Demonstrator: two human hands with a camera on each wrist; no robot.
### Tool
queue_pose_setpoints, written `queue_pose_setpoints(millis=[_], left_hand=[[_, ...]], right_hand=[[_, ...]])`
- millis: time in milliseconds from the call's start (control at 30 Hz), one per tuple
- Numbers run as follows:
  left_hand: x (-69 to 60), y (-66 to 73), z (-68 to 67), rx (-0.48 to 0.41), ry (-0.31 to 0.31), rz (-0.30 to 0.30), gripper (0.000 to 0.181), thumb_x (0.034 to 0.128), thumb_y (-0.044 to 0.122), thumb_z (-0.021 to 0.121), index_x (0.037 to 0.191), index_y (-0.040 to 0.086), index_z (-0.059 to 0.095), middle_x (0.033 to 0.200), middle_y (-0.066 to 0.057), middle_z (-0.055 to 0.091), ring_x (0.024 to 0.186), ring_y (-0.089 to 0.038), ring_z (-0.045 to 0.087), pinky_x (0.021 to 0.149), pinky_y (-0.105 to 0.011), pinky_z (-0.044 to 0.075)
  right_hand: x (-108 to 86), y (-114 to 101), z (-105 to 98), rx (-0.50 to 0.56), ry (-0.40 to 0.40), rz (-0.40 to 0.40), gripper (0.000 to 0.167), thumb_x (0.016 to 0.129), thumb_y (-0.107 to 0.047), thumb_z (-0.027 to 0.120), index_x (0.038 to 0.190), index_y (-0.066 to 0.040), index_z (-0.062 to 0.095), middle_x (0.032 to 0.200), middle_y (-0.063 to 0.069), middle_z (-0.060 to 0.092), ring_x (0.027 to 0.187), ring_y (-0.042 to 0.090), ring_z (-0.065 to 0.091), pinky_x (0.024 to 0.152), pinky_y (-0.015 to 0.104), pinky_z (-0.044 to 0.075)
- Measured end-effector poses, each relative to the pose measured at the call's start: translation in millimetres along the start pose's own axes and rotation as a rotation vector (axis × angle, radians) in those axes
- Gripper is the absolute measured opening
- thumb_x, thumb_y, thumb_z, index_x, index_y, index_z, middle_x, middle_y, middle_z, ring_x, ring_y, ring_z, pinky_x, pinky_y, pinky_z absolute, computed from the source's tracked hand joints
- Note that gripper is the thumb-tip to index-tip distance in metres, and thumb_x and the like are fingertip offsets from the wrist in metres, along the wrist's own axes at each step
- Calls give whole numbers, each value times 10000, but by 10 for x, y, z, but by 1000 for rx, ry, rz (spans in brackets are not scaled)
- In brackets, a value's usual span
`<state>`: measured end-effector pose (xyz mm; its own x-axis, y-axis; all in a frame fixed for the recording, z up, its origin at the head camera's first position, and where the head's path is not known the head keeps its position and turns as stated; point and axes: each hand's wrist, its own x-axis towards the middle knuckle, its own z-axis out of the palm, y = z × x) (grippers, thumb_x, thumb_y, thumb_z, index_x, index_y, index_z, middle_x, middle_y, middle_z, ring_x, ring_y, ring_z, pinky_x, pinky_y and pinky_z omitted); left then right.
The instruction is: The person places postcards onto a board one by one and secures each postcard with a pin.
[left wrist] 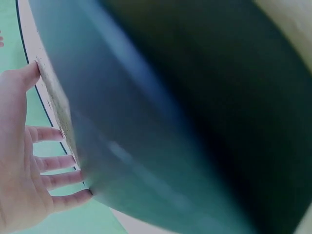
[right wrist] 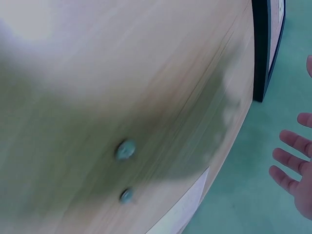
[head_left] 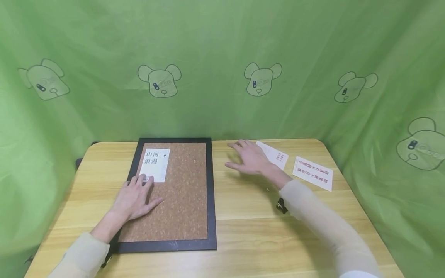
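1. Cork board (head_left: 184,193), dark-framed, one. Lies flat on the bench (head_left: 243,235); presumably laid down so that a pressed pin meets firm backing. Landmark for all entries below.

2. White card (head_left: 155,166), dark characters. On the upper left part of the cork board, set straight with its frame, apparently for a neat layout.

3. Dark spot (head_left: 165,156), seemingly a pin head. At that card's upper right corner, on the cork board. If a pin, it would hold one corner only, leaving the card free to swing.

4. Left hand (head_left: 133,200), over the left side of the cork board. Fingers spread and loose, grasping nothing, tips at the card's lower edge; likely there to keep card and board from shifting.

5. Right hand (head_left: 248,157), right of the cork board, above the bench. Fingers parted and released, nothing between them; probably kept free for picking up.

6. Partly covered card (head_left: 281,157), red print. Right of the cork board, its near side behind the right hand.

7. Red-lettered card (head_left: 313,173). Farthest right of the cork board, slanted; likely simply set aside within reach.

8. Two pins (right wrist: 126,149), round-headed, loose. On the bench, right of the cork board, presumably kept there as supply.
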<state>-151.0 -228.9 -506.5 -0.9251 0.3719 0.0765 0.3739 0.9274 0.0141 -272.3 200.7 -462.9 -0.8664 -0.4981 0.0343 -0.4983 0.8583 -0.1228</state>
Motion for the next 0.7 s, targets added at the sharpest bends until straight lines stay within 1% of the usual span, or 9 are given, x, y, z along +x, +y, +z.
queue_pose_setpoints(millis=[233,333,533,700], left_hand=[[-3,18,-22,4,-9,-3,826,933,670,638,1431,12,601,1354,-308,602,1235,-501,607,975,-638,550],[-3,14,-22,7,-6,-3,826,932,670,642,1429,11,601,1348,-307,605,1233,-500,610,974,-634,553],[-2,17,-19,3,-2,-5,828,932,669,643,1434,13,599,1355,-309,602,1244,-504,607,977,-634,556],[-1,21,-11,5,8,-1,820,927,660,656,1426,10,604,1350,-311,605,1236,-504,612,969,-636,561]], right_hand=[[-158,190,4,9,8,45,918,927,-761,581,1617,-180,409,1604,189,480,1490,415,454,1235,686,340],[-221,267,0,11,5,62,919,927,-759,585,1621,-186,400,1612,194,469,1501,429,439,1245,687,322],[-343,437,1,-4,10,79,922,928,-745,603,1616,-163,409,1590,223,482,1482,451,457,1239,682,337],[-440,577,16,2,15,111,926,930,-742,602,1627,-169,392,1588,244,478,1476,451,460,1232,686,343]])
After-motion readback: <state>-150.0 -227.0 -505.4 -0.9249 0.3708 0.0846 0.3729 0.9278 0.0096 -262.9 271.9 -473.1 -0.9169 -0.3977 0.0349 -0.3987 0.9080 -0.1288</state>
